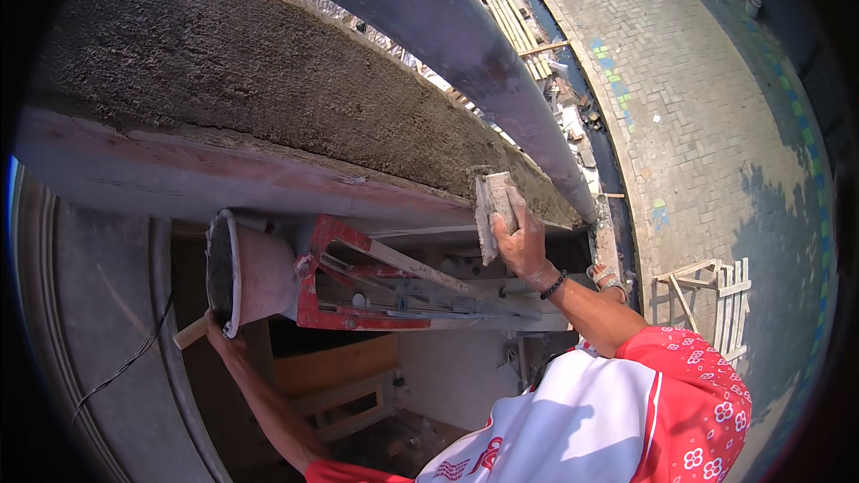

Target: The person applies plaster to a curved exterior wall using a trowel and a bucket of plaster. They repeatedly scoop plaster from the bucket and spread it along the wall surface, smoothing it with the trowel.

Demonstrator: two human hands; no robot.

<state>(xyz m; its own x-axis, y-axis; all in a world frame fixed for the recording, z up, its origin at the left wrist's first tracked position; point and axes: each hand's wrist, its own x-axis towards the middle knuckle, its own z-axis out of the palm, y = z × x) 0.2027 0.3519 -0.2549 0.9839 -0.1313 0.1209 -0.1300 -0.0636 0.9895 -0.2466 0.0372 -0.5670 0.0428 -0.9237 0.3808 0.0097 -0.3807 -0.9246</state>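
My right hand (523, 246) grips a mortar-smeared float (492, 201) against the lower edge of a rough grey band of wet render (268, 63) along the wall. My left hand (221, 329) is closed at the rim of a pale pink bucket (264, 273) with grey mortar inside. A short wooden stick (191, 332) pokes out beside those fingers; whether they hold it too is unclear. The bucket sits beside the red top of an aluminium stepladder (327, 237).
A thick dark pipe (483, 54) runs diagonally past the render. Below are a paved lane (689, 107), a gutter, bamboo poles (506, 13), rubble and a wooden frame (729, 304). A moulded grey column (107, 304) with a black cable stands left. My sandalled foot (607, 279) shows beyond my right arm.
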